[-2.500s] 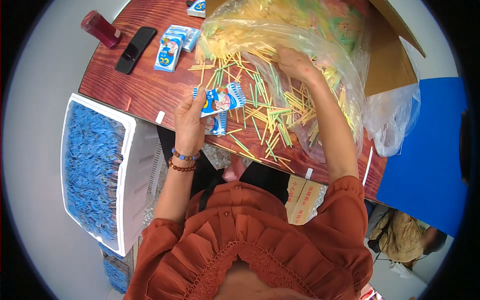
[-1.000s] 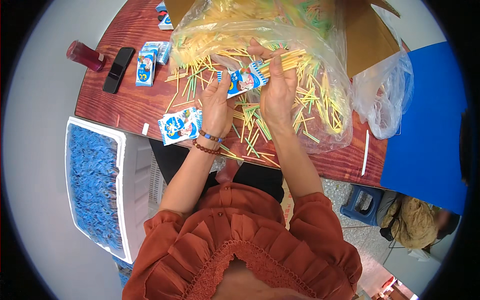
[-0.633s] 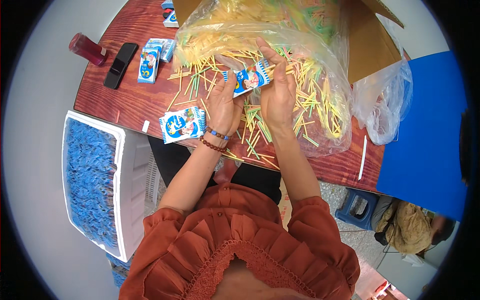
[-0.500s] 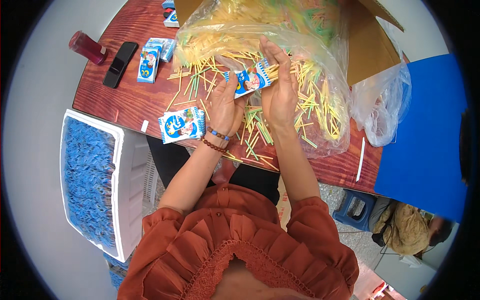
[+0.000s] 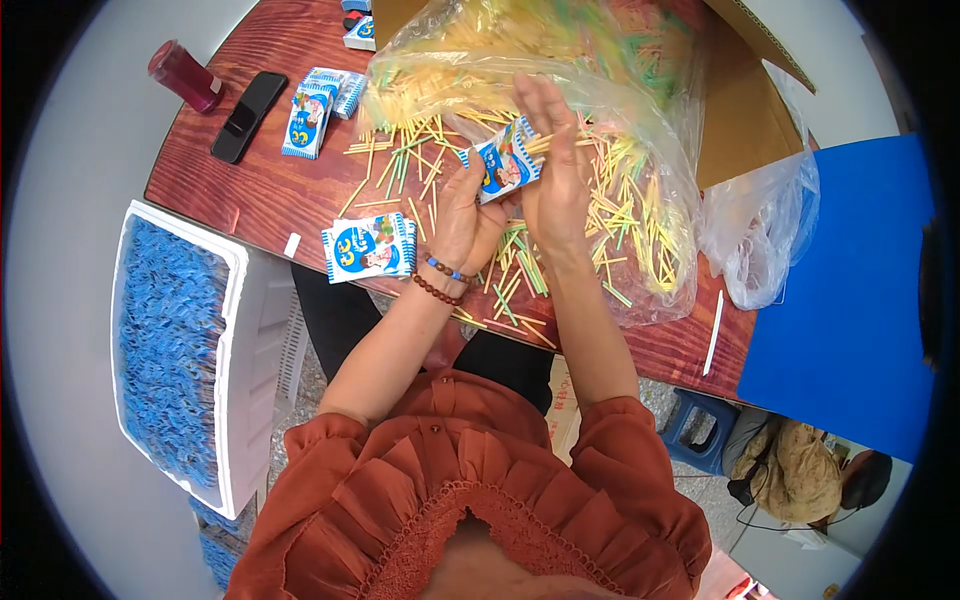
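Over the table's near side, my left hand (image 5: 466, 218) is closed around a small blue-and-white packet (image 5: 507, 165), which tilts up to the right. From the packet's right end, a small bunch of thin pale-yellow sticks (image 5: 539, 144) pokes out toward my right palm. My right hand (image 5: 560, 195) holds these sticks against its palm, its longer fingers pointing up and away. Under and around both hands lie loose yellow and green sticks (image 5: 512, 290). How far the bunch reaches inside the packet is hidden.
A big clear bag (image 5: 480, 85) of sticks lies before a cardboard box (image 5: 745, 120). Left are stacked packets (image 5: 368, 248), more packets (image 5: 308, 118), a phone (image 5: 249, 117) and a red-filled bottle (image 5: 186, 76). A white foam box (image 5: 232, 370) stands below; a blue board (image 5: 840, 270) is right.
Both hands stay together at the packet, which has tipped a little more upright. The view has shifted slightly; the things on the table have not moved.
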Available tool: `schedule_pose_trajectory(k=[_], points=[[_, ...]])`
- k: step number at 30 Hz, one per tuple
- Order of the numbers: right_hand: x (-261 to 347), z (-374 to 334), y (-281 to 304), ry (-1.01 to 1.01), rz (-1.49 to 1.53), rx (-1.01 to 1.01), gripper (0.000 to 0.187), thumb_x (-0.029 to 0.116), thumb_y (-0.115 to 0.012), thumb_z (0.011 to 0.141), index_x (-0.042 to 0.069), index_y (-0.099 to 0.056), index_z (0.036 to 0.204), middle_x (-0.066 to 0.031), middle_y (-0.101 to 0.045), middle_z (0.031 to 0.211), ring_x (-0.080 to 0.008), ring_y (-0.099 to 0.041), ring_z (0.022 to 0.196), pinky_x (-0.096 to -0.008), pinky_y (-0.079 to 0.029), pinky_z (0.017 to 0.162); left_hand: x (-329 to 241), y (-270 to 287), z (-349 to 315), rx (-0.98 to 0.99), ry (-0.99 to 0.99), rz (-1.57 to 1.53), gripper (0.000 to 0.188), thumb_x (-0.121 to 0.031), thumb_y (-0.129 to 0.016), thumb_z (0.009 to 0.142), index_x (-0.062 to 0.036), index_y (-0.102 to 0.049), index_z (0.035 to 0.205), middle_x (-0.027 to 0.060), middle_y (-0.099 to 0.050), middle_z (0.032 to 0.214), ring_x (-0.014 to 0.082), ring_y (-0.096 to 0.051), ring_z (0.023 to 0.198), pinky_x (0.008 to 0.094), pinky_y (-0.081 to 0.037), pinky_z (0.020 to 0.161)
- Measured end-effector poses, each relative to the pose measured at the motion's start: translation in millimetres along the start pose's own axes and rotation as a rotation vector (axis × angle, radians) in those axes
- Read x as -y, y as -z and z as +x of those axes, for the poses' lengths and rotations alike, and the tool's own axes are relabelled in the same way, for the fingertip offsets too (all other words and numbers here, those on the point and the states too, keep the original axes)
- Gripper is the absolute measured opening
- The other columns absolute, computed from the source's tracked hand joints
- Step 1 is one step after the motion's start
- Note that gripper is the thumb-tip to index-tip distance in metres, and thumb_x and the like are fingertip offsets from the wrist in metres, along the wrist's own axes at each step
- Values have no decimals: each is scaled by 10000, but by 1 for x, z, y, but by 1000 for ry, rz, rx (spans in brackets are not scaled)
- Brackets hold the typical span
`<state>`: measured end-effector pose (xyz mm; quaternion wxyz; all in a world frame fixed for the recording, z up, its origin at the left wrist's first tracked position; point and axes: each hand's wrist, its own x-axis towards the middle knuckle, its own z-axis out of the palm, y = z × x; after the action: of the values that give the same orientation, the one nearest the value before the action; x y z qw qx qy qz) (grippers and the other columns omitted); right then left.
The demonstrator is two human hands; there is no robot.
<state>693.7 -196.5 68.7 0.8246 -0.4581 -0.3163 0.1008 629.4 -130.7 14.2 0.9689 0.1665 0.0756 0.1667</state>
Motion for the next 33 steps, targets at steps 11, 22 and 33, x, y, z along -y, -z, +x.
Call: schedule_pose_trajectory(k=[11, 22, 33], points=[[11, 2, -5, -160, -190, 113, 655, 466, -339, 999, -56, -330, 1395, -181, -419, 1410, -258, -326, 1359, -362, -269, 1108, -6, 10, 2, -28, -32, -47, 323, -297, -491, 985, -44, -558, 1174, 57, -650, 1083, 158, -620, 977, 337, -508, 839], [28, 18, 7, -46, -74, -96, 433, 316, -377, 1020, -44, -501, 1225, -101, -565, 938, -214, -553, 916, -341, -446, 843, -32, 22, 2, -24, -52, -244, 236, -211, -565, 949, -58, -574, 1128, 64, -654, 1067, 190, -626, 942, 363, -509, 833], [-48, 19, -62, -441, -311, 58, 198, 222, -600, 919, 51, -665, 995, 112, -432, 573, 18, -287, 444, -179, -196, 397, -84, 25, -9, -215, -422, 80, 187, -92, -552, 942, -36, -574, 1119, 72, -657, 1052, 180, -645, 949, 362, -547, 821]])
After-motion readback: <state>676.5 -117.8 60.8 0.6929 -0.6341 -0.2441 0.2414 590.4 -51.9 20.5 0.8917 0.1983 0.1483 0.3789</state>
